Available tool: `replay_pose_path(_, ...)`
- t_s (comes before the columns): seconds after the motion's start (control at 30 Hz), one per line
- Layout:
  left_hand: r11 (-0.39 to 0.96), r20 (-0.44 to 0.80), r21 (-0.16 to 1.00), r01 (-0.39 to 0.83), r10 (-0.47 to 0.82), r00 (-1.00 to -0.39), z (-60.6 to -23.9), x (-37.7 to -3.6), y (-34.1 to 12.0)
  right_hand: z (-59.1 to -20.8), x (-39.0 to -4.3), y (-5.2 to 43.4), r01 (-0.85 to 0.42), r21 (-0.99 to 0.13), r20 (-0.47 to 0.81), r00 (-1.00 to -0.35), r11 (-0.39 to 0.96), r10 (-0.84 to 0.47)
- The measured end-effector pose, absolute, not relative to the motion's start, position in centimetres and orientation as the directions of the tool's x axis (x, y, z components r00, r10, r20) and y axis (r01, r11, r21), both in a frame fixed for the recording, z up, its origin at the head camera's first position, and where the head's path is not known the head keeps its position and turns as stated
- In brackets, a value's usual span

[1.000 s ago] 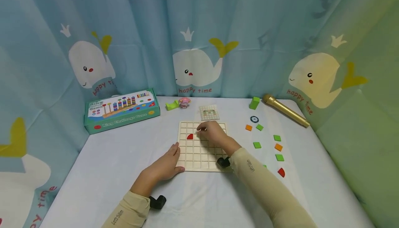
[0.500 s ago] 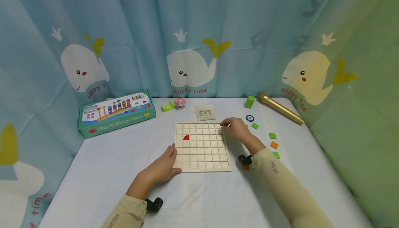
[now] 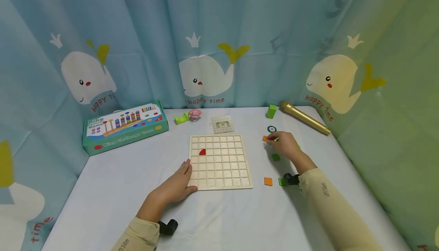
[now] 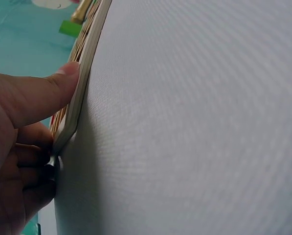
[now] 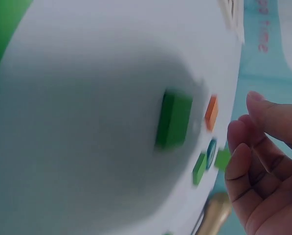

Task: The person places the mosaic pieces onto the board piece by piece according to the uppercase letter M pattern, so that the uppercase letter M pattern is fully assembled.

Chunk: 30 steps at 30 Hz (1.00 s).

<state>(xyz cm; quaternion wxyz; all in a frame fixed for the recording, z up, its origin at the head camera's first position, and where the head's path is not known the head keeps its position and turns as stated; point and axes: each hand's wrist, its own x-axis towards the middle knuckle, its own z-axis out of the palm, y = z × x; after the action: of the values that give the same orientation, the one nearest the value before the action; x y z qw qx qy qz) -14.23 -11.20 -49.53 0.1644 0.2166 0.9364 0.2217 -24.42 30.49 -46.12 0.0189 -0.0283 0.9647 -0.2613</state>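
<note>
My left hand (image 3: 176, 184) steadies the pale gridded wooden board (image 3: 219, 163) at its front left corner. Its fingers lie along the left edge, and in the left wrist view the thumb (image 4: 62, 90) touches the board's edge. One red quarter-circle piece (image 3: 202, 152) sits in a cell toward the upper left. Right of the board, my right hand (image 3: 286, 144) hovers over loose tiles, fingertips right by an orange tile (image 3: 265, 138). In the right wrist view, thumb and fingers are loosely bent and apart, holding nothing; a green tile (image 5: 175, 120) lies nearby.
A pattern card (image 3: 222, 124) lies behind the board. Another orange tile (image 3: 268, 181) and green tile (image 3: 276, 157) lie to its right. At the back are a green block (image 3: 271, 111), round disc (image 3: 271, 129), gold microphone (image 3: 305, 118), pink figurine (image 3: 195, 114) and game box (image 3: 125, 128).
My right hand has moved from above the board to the right, over the loose tiles. My left hand stays at the board's corner. The head view has shifted slightly.
</note>
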Motion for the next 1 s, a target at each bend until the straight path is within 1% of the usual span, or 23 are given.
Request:
replay_pose_path(0.37,0.811,-0.195,0.468,0.351,0.482,-0.855,-49.8,-14.2,-11.3,-46.0,-23.1,35.4,0.027,-0.504,-0.024,-1.0,0.863,0.018)
replay_pose_path(0.6,0.805,-0.184,0.468,0.365,0.493,-0.851,-49.9,-14.2,-11.3,-46.5,-22.5,38.1,0.087,-0.486,-0.075,-0.996,0.87,0.058)
replay_pose_path(0.73,0.8,-0.177,0.47,0.374,0.5,-0.848,-49.7,-14.2,-11.3,-46.9,-22.3,39.1,0.129,-0.5,-0.111,-0.99,0.856,0.084)
replay_pose_path(1.0,0.796,-0.174,0.475,0.375,0.502,-0.847,-49.4,-14.0,-11.3,-47.9,-21.9,40.3,0.129,-0.507,-0.105,-0.991,0.852,0.088)
